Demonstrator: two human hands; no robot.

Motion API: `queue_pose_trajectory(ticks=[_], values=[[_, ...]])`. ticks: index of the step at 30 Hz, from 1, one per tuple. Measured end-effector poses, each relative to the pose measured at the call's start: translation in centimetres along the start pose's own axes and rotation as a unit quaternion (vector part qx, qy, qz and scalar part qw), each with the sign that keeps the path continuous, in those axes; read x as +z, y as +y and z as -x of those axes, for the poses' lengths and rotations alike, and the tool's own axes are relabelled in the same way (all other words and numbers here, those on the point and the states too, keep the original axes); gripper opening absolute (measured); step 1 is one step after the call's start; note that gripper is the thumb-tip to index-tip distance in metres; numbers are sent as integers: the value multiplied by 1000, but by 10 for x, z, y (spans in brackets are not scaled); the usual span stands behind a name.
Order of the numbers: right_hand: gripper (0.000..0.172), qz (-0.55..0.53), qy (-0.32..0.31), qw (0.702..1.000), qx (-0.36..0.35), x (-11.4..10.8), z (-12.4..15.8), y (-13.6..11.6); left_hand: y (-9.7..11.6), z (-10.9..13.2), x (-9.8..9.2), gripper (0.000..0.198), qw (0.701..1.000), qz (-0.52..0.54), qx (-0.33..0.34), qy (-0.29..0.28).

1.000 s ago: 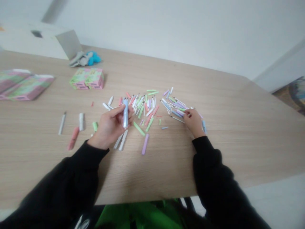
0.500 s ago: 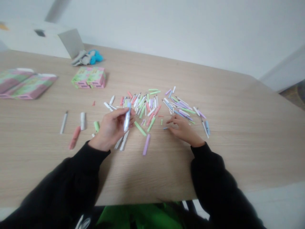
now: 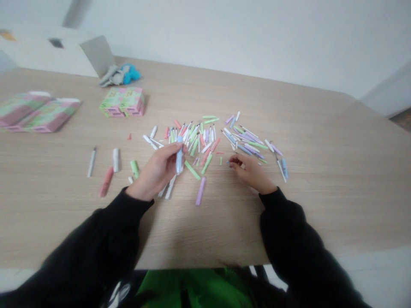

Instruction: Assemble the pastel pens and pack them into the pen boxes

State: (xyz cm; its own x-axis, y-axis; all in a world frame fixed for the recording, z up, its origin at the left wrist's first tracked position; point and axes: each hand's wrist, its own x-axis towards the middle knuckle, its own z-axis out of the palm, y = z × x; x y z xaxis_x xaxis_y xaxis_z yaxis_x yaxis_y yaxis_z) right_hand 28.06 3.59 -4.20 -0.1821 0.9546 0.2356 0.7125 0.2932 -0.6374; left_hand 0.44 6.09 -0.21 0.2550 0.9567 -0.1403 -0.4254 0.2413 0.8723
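My left hand (image 3: 159, 171) is closed around a light-blue pen barrel (image 3: 179, 158), held upright with a clear lower end. My right hand (image 3: 250, 172) has its thumb and fingers pinched on a small blue piece (image 3: 227, 162) at the tabletop; just its tip shows. Close to the right fingers lie a small green piece (image 3: 221, 160) and a thin red piece (image 3: 220, 153). A purple pen part (image 3: 201, 191) lies between the hands, and grey-white strips (image 3: 171, 187) sit below my left hand.
Heaped pen parts and refills (image 3: 195, 137) spread beyond the hands, with another pile (image 3: 247, 139) to the right. Pink-green boxes (image 3: 123, 102) and flat packs (image 3: 48, 115) stand at the left. Grey-blue gloves (image 3: 122, 75) lie by a white box (image 3: 96, 55).
The right thumb and fingers have closed on the small blue piece, which lay beside the fingertips before. My left hand still holds the blue barrel. The view has shifted slightly.
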Motion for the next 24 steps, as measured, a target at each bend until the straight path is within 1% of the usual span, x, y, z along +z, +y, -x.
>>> queue_pose_trajectory(ticks=[3,5,7,10,12,14,16,20,24], values=[[4,-123,35,992,-2,8,1,-21,-12,2,3,23,996,-41,70,-36],[2,-211,34,977,-5,14,2,-35,-19,4,4,28,988,-79,117,-69],[4,-278,22,960,-1,20,4,-45,-24,6,4,30,977,-132,142,-92],[11,-343,-4,939,19,28,5,-53,-28,9,6,22,964,-205,128,-110],[19,-380,-21,924,30,33,4,-54,-29,11,8,24,960,-229,111,-114],[26,-410,-37,911,33,39,4,-55,-31,11,10,25,962,-224,96,-124],[29,-431,-47,900,36,43,4,-56,-34,10,10,23,966,-205,83,-136],[30,-459,-46,886,49,49,3,-59,-39,7,8,23,975,-156,69,-145],[31,-486,-45,871,54,51,4,-62,-39,8,8,22,972,-165,70,-150]])
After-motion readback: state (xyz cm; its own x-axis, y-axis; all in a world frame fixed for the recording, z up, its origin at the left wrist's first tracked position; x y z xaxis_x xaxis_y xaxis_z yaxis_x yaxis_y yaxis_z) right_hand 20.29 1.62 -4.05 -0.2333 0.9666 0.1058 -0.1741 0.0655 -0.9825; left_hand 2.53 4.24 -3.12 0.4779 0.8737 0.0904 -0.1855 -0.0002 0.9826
